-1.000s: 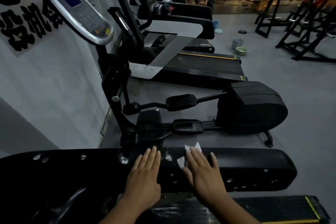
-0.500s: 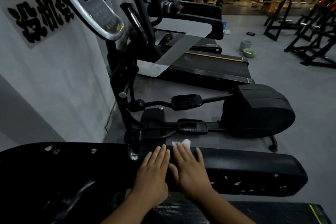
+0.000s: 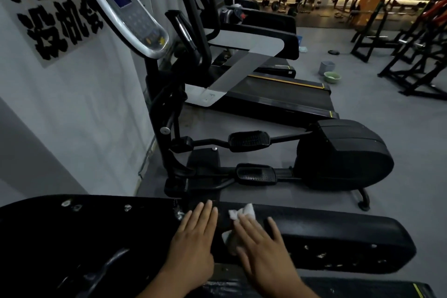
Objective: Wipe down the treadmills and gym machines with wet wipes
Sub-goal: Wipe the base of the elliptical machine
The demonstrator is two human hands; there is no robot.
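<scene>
So, our left hand [image 3: 193, 244] lies flat with straight fingers on the black padded rail [image 3: 338, 239], holding nothing. Right beside it, our right hand [image 3: 263, 249] presses flat on the white wet wipe [image 3: 242, 213], which sits on top of that same rail and pokes out past the fingertips. Behind the rail stands a black elliptical [image 3: 338, 152] with its silver console [image 3: 125, 7] up by the wall, then a treadmill [image 3: 278, 94]. Farther off on the grey floor [image 3: 399, 128], a green basin [image 3: 331, 77] sits just beside a small grey bucket [image 3: 327, 67].
</scene>
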